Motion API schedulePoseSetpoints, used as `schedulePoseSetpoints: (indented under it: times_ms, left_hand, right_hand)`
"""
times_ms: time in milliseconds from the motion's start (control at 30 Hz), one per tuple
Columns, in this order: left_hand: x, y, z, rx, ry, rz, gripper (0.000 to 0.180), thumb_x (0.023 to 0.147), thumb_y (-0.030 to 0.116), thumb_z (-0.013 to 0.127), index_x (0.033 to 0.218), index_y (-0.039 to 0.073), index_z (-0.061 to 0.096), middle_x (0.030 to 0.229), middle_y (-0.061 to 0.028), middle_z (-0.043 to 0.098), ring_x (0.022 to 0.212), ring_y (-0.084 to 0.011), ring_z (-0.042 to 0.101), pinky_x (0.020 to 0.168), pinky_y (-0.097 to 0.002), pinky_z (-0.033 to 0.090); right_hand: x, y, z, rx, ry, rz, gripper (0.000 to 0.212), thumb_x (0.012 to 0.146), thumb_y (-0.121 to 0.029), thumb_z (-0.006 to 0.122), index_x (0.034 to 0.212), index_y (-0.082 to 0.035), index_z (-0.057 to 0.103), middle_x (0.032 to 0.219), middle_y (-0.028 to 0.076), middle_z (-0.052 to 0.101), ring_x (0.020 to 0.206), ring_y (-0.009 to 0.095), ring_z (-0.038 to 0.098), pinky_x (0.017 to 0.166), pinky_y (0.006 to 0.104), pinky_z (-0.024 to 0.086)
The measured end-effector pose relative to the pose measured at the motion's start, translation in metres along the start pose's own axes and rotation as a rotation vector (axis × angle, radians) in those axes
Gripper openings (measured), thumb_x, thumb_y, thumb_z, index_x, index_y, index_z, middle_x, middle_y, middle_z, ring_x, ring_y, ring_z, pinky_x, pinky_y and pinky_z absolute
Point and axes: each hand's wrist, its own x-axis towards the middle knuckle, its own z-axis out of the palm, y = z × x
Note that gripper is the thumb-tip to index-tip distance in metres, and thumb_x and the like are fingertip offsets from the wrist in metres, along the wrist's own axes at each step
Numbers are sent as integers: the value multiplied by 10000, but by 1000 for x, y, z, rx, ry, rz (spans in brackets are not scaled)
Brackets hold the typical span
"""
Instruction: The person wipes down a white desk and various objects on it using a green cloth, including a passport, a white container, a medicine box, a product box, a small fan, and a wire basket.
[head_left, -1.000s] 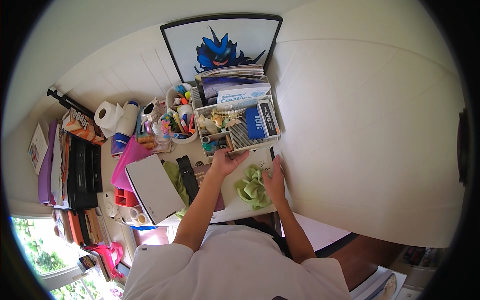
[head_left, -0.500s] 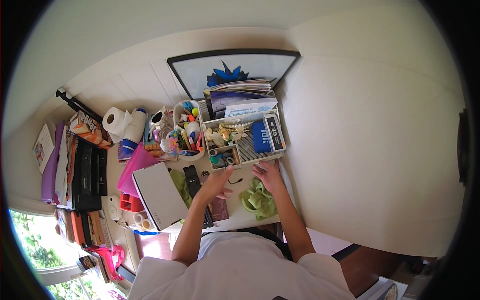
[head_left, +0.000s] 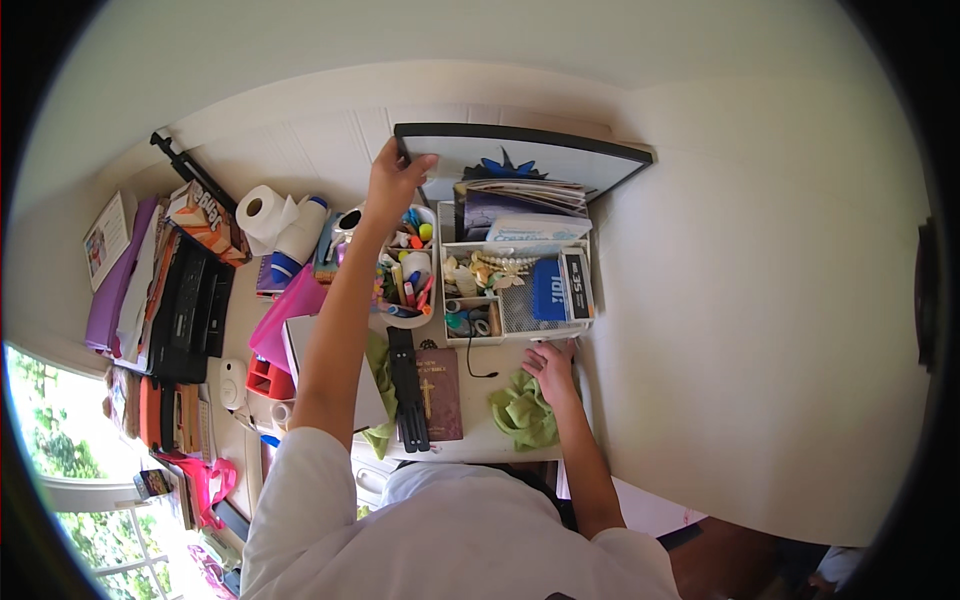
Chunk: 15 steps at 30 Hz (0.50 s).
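Note:
My left hand [head_left: 395, 182] reaches to the back of the desk and holds the upper left side of a black-edged picture frame [head_left: 530, 134], its thumb over the front. The frame leans behind a white mesh desk organizer [head_left: 520, 338], which holds papers [head_left: 525, 200], a blue pouch [head_left: 548, 290], a dark and white box [head_left: 576, 285] and small trinkets. My right hand [head_left: 550, 368] is low, fingers apart and holding nothing, just in front of the organizer's right corner. Below it lies a crumpled green cloth [head_left: 524, 412].
A maroon book [head_left: 440, 395] and a black folded stand [head_left: 407, 390] lie left of the cloth. A white pen caddy [head_left: 408, 320] stands beside the organizer. Further left are paper rolls [head_left: 265, 215], a pink folder [head_left: 285, 320] and a black printer [head_left: 190, 310]. A wall borders the right.
My left hand has gone from above the desk front up to the frame and taken hold of it. My right hand stays near the organizer's corner. The whole view has shifted.

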Motion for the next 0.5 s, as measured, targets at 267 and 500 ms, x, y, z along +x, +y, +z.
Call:
schedulePoseSetpoints:
  times_ms: [267,500]
  left_hand:
    - [41,11,-34,117,-71,-23,364,841,150,632,1142,-4,495,1012,-93,570,875,-168,577,672,-289,562]
    - [55,14,-97,136,50,2,402,821,169,647,1147,-8,494,1009,-103,573,873,-190,590,613,-290,568]
  right_hand:
    - [-2,5,-7,-57,-4,-30,970,743,-23,584,1416,-237,-82,1319,168,317,956,260,529,769,450,485]
    - [-1,6,-6,-150,-6,-66,918,776,-23,532,1409,-270,-86,1308,157,310,972,260,530,797,465,474]
